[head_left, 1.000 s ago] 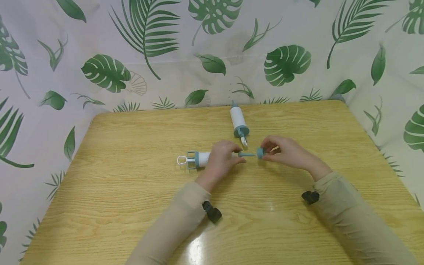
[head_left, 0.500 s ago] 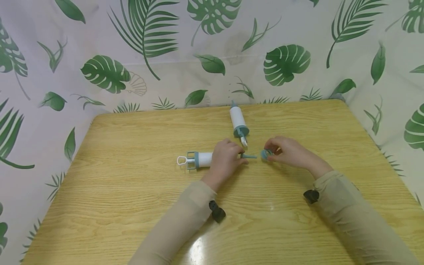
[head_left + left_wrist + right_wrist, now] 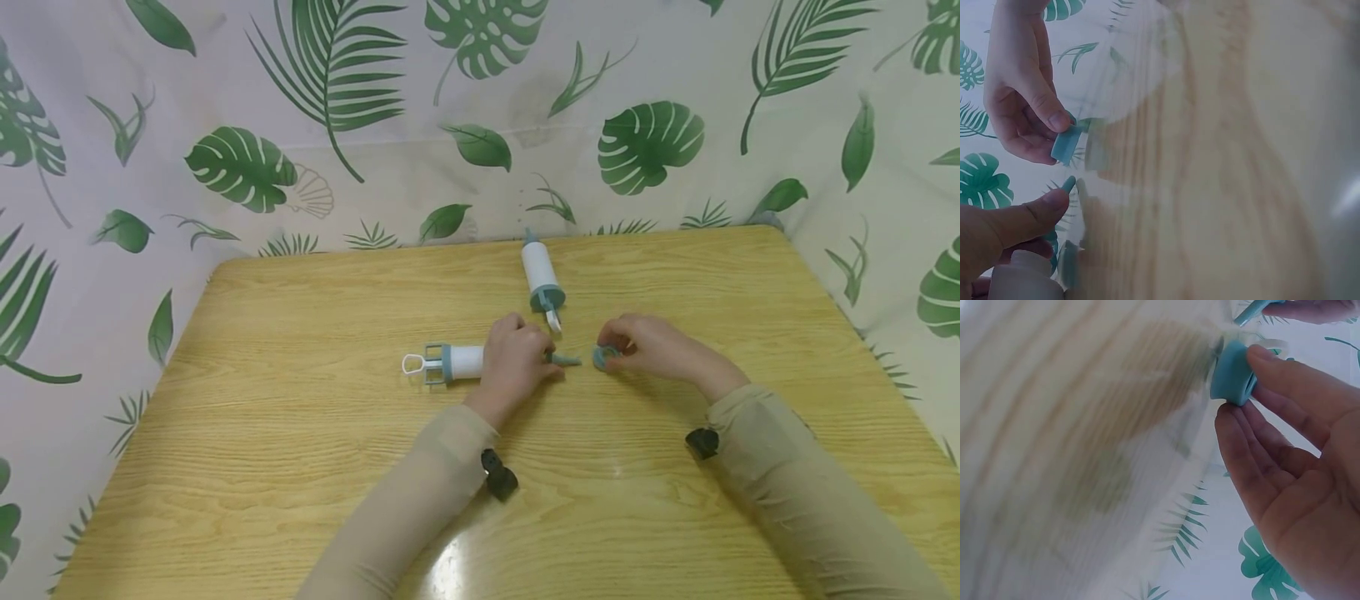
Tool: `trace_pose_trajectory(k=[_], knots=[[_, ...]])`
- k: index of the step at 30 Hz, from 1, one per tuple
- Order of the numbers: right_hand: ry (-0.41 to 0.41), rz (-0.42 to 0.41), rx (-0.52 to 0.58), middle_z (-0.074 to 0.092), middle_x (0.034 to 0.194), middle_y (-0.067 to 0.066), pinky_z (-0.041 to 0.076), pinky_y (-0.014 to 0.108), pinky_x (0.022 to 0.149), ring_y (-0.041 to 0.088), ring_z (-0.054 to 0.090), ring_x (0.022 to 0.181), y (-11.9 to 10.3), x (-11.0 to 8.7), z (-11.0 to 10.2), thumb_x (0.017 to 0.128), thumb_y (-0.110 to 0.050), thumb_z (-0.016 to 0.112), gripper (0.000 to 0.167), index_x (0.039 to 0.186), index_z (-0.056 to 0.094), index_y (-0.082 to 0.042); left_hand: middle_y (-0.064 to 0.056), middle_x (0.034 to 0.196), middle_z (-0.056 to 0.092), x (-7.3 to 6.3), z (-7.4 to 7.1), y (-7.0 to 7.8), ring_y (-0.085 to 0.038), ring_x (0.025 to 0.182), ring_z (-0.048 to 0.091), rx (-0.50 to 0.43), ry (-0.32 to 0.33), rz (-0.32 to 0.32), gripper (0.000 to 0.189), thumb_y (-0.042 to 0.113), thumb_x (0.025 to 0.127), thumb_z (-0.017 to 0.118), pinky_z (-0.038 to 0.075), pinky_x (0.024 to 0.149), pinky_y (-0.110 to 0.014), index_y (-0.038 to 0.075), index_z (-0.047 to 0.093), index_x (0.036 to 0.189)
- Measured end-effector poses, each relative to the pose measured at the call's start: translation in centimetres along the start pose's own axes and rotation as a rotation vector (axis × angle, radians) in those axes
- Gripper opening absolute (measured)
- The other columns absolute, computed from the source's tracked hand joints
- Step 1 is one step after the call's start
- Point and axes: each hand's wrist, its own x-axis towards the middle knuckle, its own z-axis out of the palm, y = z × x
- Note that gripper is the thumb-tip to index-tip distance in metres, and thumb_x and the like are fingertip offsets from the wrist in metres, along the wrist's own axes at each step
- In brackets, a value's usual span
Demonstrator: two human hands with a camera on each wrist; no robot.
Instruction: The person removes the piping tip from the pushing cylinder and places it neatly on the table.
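A large white syringe (image 3: 466, 362) with a teal collar and a white loop handle (image 3: 412, 363) lies sideways on the table. My left hand (image 3: 516, 362) covers its front end and pinches a slim teal nozzle (image 3: 567, 360) between thumb and fingers, tip pointing right. Below that thumb, the left wrist view shows the syringe's white neck (image 3: 1030, 261) bare. My right hand (image 3: 648, 346) holds a teal ring cap (image 3: 1232, 374) by its edge, thumb on one side and fingers on the other. The cap is tilted and apart from the nozzle tip, just to its right.
A second white syringe (image 3: 539, 265) with a teal collar and pointed tip lies behind the hands, its tip toward the back edge. Leaf-printed cloth (image 3: 405, 183) hangs right behind the wooden table (image 3: 300, 467).
My right hand has drawn the cap slightly right and turned it from edge-on to tilted. My left hand has shifted a little right along the syringe, and the nozzle now slants slightly downward.
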Motion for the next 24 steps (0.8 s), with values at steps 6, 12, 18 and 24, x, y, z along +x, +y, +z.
trace_pose_trajectory(k=[6, 12, 18, 24], knots=[[-0.007, -0.015, -0.008, 0.061, 0.094, 0.008, 0.053, 0.038, 0.076, 0.023, 0.058, 0.085, 0.17, 0.05, 0.17, 0.083, -0.007, 0.074, 0.024, 0.103, 0.064, 0.001, 0.015, 0.080, 0.068, 0.06, 0.31, -0.11, -0.012, 0.075, 0.039, 0.022, -0.036, -0.011, 0.036, 0.054, 0.066, 0.080, 0.036, 0.072, -0.025, 0.025, 0.078, 0.088], [-0.016, -0.015, -0.003, 0.060, 0.095, 0.009, 0.053, 0.038, 0.076, 0.023, 0.058, 0.086, 0.30, 0.04, 0.30, 0.083, -0.007, 0.073, 0.024, 0.104, 0.064, 0.001, 0.017, 0.075, 0.066, 0.08, 0.47, -0.19, -0.013, 0.073, 0.037, 0.021, -0.040, -0.017, 0.035, 0.056, 0.065, 0.079, 0.035, 0.071, -0.026, 0.025, 0.077, 0.082], [-0.034, -0.016, 0.002, 0.060, 0.098, 0.011, 0.053, 0.038, 0.078, 0.026, 0.059, 0.089, 0.19, 0.05, 0.18, 0.084, -0.007, 0.072, 0.027, 0.107, 0.063, 0.002, 0.016, 0.079, 0.068, -0.04, 0.32, -0.17, -0.013, 0.073, 0.038, 0.026, -0.042, -0.012, 0.036, 0.057, 0.067, 0.078, 0.035, 0.072, -0.026, 0.025, 0.077, 0.085], [-0.045, 0.015, 0.006, 0.060, 0.104, 0.014, 0.053, 0.041, 0.080, 0.030, 0.059, 0.094, -0.04, -0.06, -0.09, 0.085, -0.010, 0.072, 0.031, 0.111, 0.062, 0.003, 0.014, 0.082, 0.069, -0.21, 0.18, -0.31, -0.012, 0.074, 0.039, 0.033, -0.011, -0.005, 0.038, 0.057, 0.067, 0.079, 0.036, 0.071, -0.026, 0.025, 0.077, 0.088]])
